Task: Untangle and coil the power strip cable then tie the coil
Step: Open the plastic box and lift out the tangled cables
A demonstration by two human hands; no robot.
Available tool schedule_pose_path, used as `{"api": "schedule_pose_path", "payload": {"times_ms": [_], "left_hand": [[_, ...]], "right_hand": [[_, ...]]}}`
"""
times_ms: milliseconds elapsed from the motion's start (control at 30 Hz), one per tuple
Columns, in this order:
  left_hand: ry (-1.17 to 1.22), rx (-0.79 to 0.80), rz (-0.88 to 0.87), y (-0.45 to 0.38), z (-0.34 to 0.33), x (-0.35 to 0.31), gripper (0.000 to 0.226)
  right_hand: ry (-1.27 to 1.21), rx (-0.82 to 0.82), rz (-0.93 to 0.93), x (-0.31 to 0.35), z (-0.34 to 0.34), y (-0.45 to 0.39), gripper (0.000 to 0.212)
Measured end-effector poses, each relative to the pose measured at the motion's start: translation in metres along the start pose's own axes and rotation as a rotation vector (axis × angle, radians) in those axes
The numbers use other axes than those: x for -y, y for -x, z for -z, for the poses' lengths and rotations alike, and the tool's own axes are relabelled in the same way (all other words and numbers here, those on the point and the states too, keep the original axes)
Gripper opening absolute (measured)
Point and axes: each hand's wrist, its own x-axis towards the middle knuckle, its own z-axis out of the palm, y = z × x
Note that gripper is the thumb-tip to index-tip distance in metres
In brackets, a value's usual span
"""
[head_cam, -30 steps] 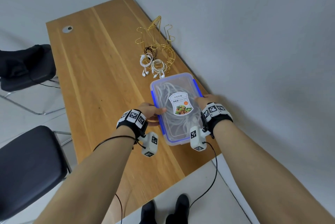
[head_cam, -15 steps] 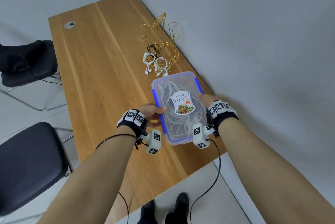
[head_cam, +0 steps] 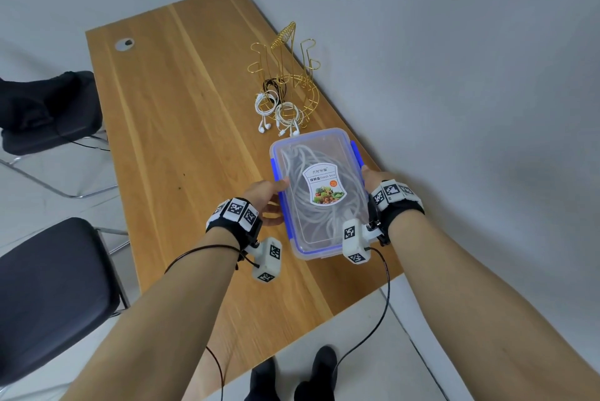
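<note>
We see the white cable point(head_cam: 319, 205) tangled inside the lidded clear box point(head_cam: 337, 144) on the counter point(head_cam: 181, 127), our left hand point(head_cam: 268, 202) and right hand point(head_cam: 373, 178) gripping its long sides.

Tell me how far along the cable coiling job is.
Nothing looks done: the white cable lies tangled inside the plastic box, lid on. In hand: the left hand and right hand grip the box's long sides on the table. Left: opening it, untangling, coiling, tying.
</note>
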Motion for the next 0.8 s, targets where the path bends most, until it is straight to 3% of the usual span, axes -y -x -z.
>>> {"api": "schedule_pose_path", "payload": {"times_ms": [167,300,467,633,800], "left_hand": [[-0.047,-0.030,-0.008,0.000,0.008,-0.002,0.036],[-0.038,-0.026,-0.014,0.003,0.011,-0.001,0.026],[0.020,-0.040,-0.012,0.004,0.012,0.001,0.008],[0.086,-0.079,-0.013,0.003,0.011,0.013,0.012],[0.139,-0.063,0.055,0.003,0.006,0.017,0.009]], "right_hand": [[0.041,-0.057,0.013,-0.019,-0.006,-0.005,0.052],[-0.155,0.059,-0.009,-0.012,-0.006,-0.015,0.044],[-0.144,0.102,0.018,0.000,-0.003,-0.017,0.048],[-0.066,0.039,-0.020,0.004,-0.005,-0.019,0.016],[-0.080,-0.009,-0.065,-0.003,-0.006,-0.022,0.014]]}}
